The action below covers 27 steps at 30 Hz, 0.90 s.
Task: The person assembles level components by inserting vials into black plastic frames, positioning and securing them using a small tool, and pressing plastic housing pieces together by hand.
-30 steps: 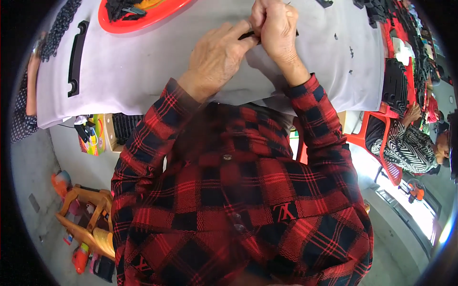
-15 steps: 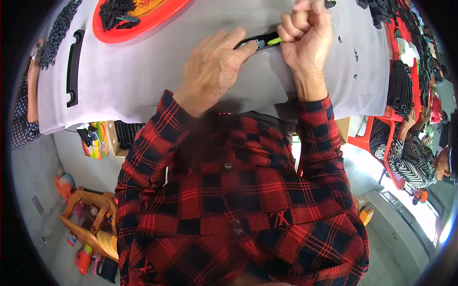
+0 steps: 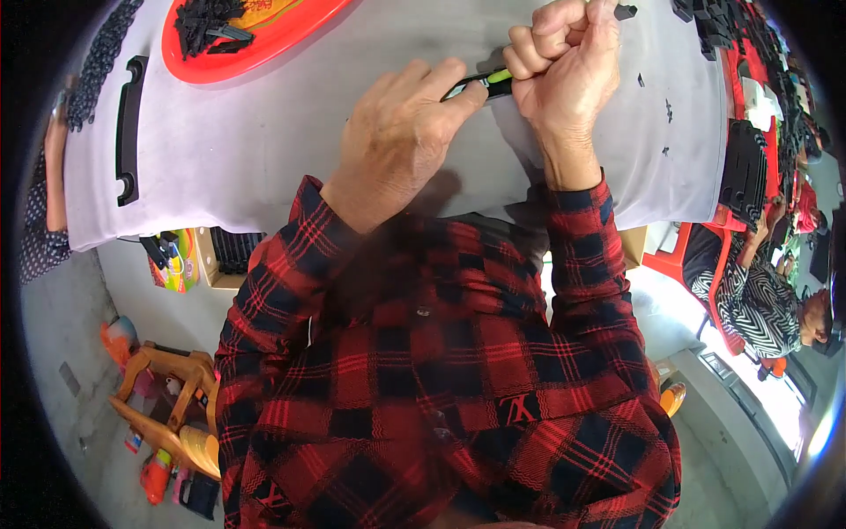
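My left hand [image 3: 388, 132] pinches a slim black plastic strip [image 3: 502, 89] between thumb and fingers, over the cloth-covered table [image 3: 291, 132]. My right hand [image 3: 568, 84] is closed in a fist around a slender yellow-green tool [image 3: 499, 77], whose visible end lies against the strip. What kind of tool it is cannot be made out, as the fist covers much of it. The strip's right end is hidden by the same fist. Another long black plastic strip [image 3: 129, 132], with a hooked notch at each end, rests on the cloth at the left.
A red plate [image 3: 211, 74] with small black pieces [image 3: 207, 26] stands at the far left. Dark beads or small parts [image 3: 104, 62] are heaped behind the left strip. Stacked black parts [image 3: 745, 167] and a red chair [image 3: 683, 251] are at the right. People sit on both sides.
The strip in my left hand has shifted slightly right and tilts a little more. My right hand and the yellow-green tool stay beside it. The whole view has moved slightly.
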Each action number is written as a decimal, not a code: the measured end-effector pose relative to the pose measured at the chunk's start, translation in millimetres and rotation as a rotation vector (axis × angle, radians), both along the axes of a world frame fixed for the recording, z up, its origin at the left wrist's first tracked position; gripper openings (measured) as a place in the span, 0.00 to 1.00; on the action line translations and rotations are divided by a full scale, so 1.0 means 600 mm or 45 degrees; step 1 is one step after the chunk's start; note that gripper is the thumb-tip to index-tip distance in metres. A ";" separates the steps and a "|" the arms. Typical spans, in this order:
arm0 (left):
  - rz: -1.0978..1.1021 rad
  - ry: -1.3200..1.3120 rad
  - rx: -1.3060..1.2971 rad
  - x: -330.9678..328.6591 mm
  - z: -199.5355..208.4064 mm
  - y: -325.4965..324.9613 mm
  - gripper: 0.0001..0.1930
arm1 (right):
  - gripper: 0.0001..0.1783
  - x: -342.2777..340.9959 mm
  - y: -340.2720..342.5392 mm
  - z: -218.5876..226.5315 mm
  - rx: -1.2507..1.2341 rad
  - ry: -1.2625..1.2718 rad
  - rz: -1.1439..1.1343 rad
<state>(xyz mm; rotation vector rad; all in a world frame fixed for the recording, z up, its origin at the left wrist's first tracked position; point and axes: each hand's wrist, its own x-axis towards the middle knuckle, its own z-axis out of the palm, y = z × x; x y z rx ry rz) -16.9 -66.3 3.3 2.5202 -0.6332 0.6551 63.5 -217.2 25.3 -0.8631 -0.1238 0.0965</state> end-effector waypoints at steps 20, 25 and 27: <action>0.011 0.004 0.028 -0.001 0.005 -0.003 0.12 | 0.31 -0.002 -0.004 0.006 -0.032 -0.055 -0.005; 0.023 -0.010 0.053 0.000 0.004 -0.002 0.11 | 0.31 -0.001 -0.001 0.005 -0.008 -0.028 0.031; 0.027 -0.013 0.055 0.000 0.005 -0.003 0.11 | 0.31 0.001 -0.002 0.003 0.001 -0.026 0.026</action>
